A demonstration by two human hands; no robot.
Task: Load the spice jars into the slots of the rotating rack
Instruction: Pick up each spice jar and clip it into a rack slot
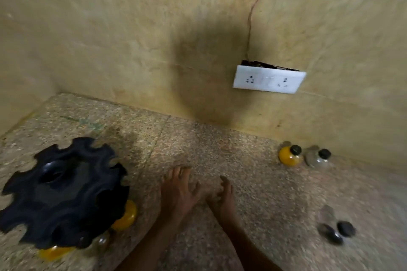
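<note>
Both my hands are empty over the counter [220,138]. My left hand [179,189] is spread flat with fingers splayed; my right hand [223,196] is loosely curled, gripping nothing.

The rack [63,193] sits to my left, near the left hand, with 2 yellow jars and what looks like 1 clear one already in its lower slots, though blur makes that count unsure.

The jars left to load all lie to my right. The yellow jar [290,156] and the grey jar [318,157] stand upright, just beside each other against the wall, forward and right of my right hand. 2 more dark-capped jars [337,230] stand closer to me, further right. All stand with long axes vertical, caps up.

My right hand is the nearer one, so I judge it should reach right and carry across to the rack.

I can read no label or writing on any jar; the socket plate [268,81] on the wall is unmarked.
</note>
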